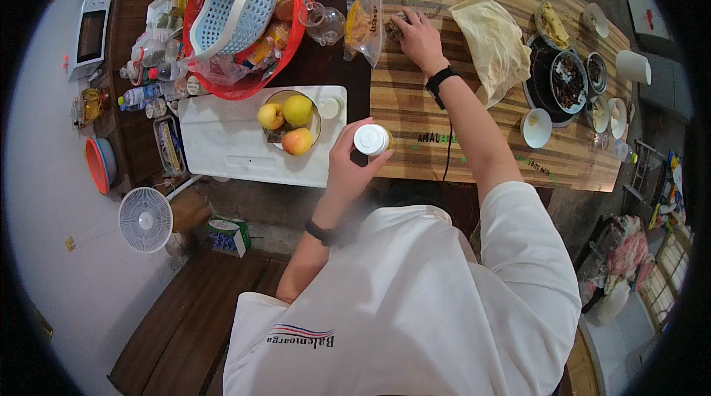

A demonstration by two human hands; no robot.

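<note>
Left hand: one, at the centre of the frame (349,168) — thumb and fingers clamped round the side of a white-capped bottle (372,140), cap facing up at me.
Right hand: one, top centre (421,42), fingers bent over a small dark item (392,29) on the striped table (411,100); whether they close on it I cannot tell.
Wristbands: two, both black, one per wrist (442,81).
Fruits: three, yellow and red (298,109), left of centre, on one round plate (318,128).
White board: one, left of centre (222,137), under that plate and one small pale jar (330,107) just beside it.
Red basin: one, upper left (295,15), holding one pale blue basket (238,15) among packages.
Plastic bag: one, top centre (363,22), near the right hand.
Cloth: one, cream, upper right (489,41) — spread on the table.
Fan: one, white, lower left (146,220).
</note>
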